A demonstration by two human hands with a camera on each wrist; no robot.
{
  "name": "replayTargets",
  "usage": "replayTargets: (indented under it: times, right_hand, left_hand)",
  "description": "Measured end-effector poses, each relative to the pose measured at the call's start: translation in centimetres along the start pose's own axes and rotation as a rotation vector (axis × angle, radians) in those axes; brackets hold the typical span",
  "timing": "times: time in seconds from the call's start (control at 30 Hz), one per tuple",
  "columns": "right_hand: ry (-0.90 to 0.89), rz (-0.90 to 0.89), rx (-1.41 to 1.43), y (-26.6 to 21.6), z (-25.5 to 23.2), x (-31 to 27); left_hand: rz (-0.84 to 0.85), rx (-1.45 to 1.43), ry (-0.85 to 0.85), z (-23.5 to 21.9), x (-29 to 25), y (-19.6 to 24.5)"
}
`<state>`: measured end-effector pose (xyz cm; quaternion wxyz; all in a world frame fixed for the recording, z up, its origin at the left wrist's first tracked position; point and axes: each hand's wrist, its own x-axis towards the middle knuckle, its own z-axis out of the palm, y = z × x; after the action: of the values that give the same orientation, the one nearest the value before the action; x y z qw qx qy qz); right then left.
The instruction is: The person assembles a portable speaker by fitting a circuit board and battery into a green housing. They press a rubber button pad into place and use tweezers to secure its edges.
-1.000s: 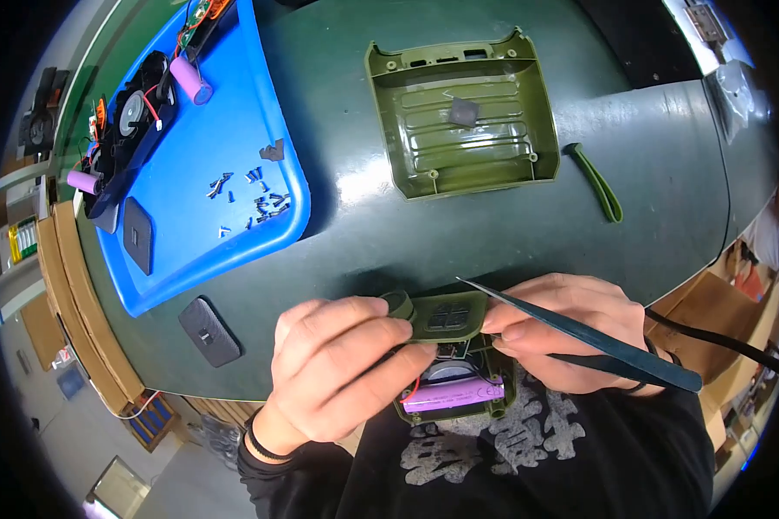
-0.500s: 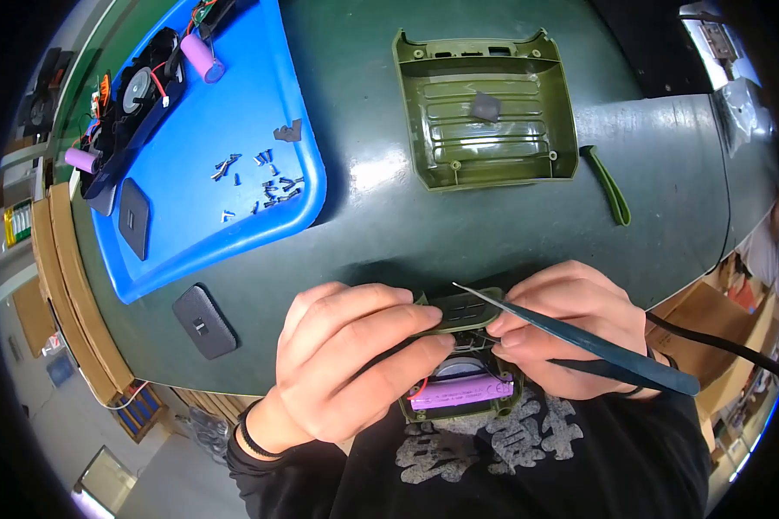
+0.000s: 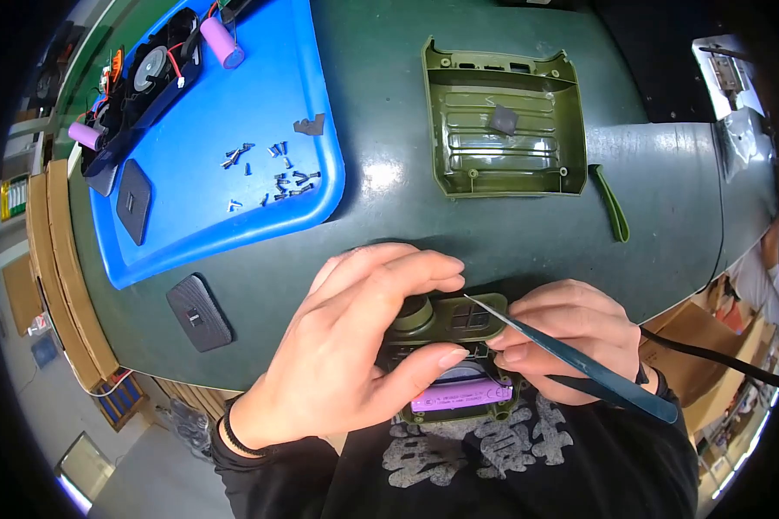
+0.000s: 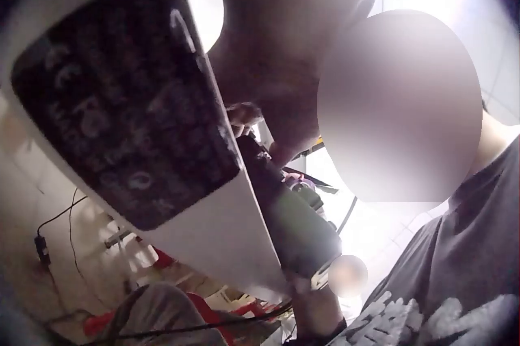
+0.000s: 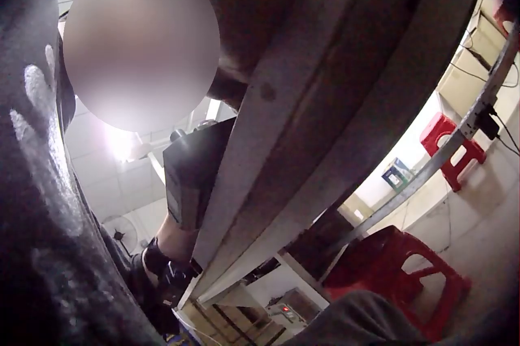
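My left hand (image 3: 346,337) curves round the left end of an olive-green device, thumb along the near edge of its panel (image 3: 453,325). A round knob (image 3: 411,314) shows beside that hand's fingers, and a four-part button pad (image 3: 472,317) sits further right. Below the panel, the device's open inside shows a purple battery cell (image 3: 463,395). My right hand (image 3: 571,342) holds dark tweezers (image 3: 593,370) with the tips pointing up and left over the button pad. Its fingertips are right at the panel's right end.
An olive-green shell (image 3: 506,130) with a dark square pad (image 3: 503,120) lies further back, beside a green strap (image 3: 610,203). At left, a blue tray (image 3: 234,212) holds screws (image 3: 290,183) and black speaker parts (image 3: 147,82). A black mesh plate (image 3: 199,313) lies before it.
My left hand has shifted its hold: the fingers have lifted and spread from the panel, uncovering the knob. The panel has tilted to show its face again. The right hand keeps the tweezers.
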<state>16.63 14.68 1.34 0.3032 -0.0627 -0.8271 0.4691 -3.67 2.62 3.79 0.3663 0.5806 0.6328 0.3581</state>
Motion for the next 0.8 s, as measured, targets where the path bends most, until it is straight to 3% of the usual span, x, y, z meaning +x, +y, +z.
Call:
replayTargets:
  times: [0.1, 0.17, 0.27, 0.5, 0.67, 0.8]
  right_hand:
    - [-0.021, 0.003, 0.023, 0.0, 0.0, 0.0]
    - [-0.032, 0.007, 0.04, -0.1, -0.1, 0.2]
    - [-0.014, 0.022, 0.043, -0.2, 0.2, 0.2]
    - [-0.065, -0.009, 0.08, -0.1, -0.2, 0.5]
    - [-0.049, -0.052, 0.094, 0.0, -0.2, 0.8]
    - [-0.049, -0.041, 0.094, -0.1, -0.2, 1.1]
  left_hand:
    - [0.066, 0.054, -0.056, -0.3, 0.0, -0.5]
    - [0.021, 0.129, -0.22, -0.8, 0.1, -0.1]
    - [-0.04, 0.015, -0.238, -0.5, 0.3, 0.3]
    - [0.02, -0.13, -0.144, 0.2, 0.0, -0.1]
    - [-0.155, -0.384, -0.148, 0.1, -0.4, 0.2]
    - [-0.135, -0.491, -0.098, 0.8, -0.7, -0.3]
